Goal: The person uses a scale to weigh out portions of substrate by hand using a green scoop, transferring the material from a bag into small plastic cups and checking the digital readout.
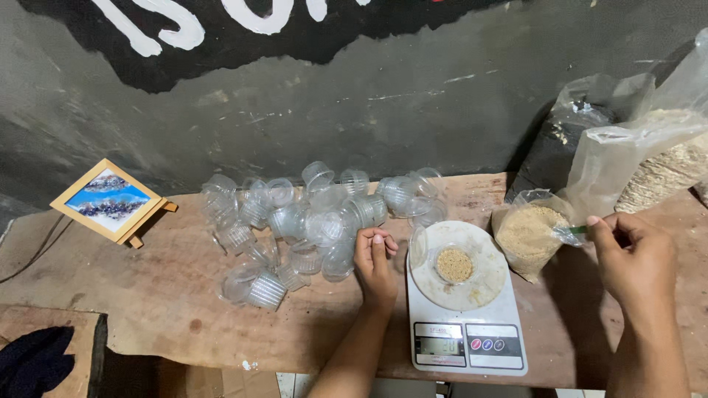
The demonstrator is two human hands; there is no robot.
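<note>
The right hand point(633, 250) pinches a small green scoop point(576, 231) at the mouth of an open plastic bag of tan grain point(528, 233), which stands on the wooden worktop point(147, 295) just right of the white kitchen scale point(466, 309). A small clear cup point(454, 264) holding some grain sits on the scale's round plate. The left hand point(375, 258) rests loosely curled and holds nothing, beside a heap of empty clear cups point(310, 221).

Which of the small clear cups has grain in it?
The small clear cup standing on the white scale; the cups heaped left of it look empty.
</note>
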